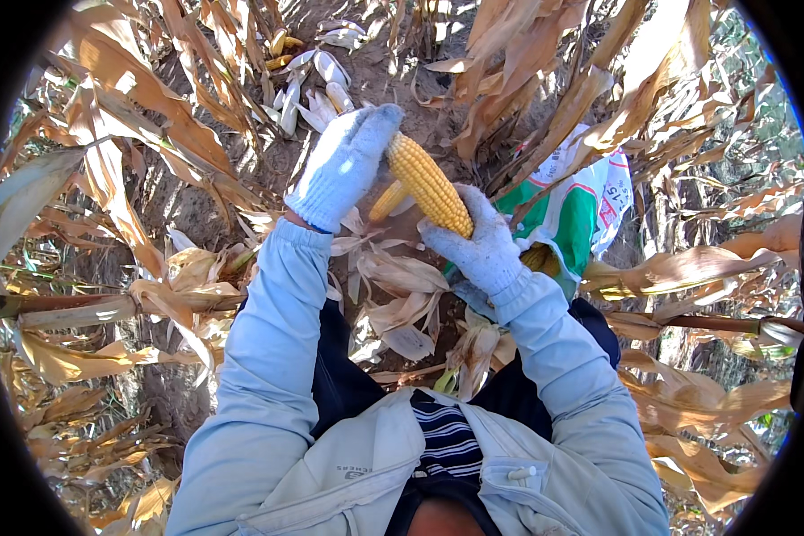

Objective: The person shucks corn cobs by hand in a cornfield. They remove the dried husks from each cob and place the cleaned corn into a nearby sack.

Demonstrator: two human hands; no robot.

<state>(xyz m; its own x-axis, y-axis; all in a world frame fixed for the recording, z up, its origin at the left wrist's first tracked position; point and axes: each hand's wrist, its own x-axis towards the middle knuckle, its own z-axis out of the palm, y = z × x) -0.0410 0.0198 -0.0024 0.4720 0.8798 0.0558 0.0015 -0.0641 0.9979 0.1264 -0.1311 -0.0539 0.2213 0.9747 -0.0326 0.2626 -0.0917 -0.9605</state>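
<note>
A husked yellow ear of corn point(431, 189) lies slantwise between my two hands, its kernels bare. My right hand point(481, 243), in a white knit glove, is wrapped round the lower right end. At the upper left end is my left hand point(344, 165), gloved too, fingers pressed together against the tip; its thumb is hidden. Below the held ear, partly covered by it, a second yellow ear point(387, 202) shows. Dry husks point(404, 272) lie on the ground between my legs and under my hands.
A white and green sack point(583, 210) lies beside my right hand, yellow corn showing at its mouth. Farther off, ears in pale husks point(317, 94) and some bare yellow ears point(281, 49) lie on soil. Dry cornstalks point(80, 304) and leaves point(706, 268) crowd both sides.
</note>
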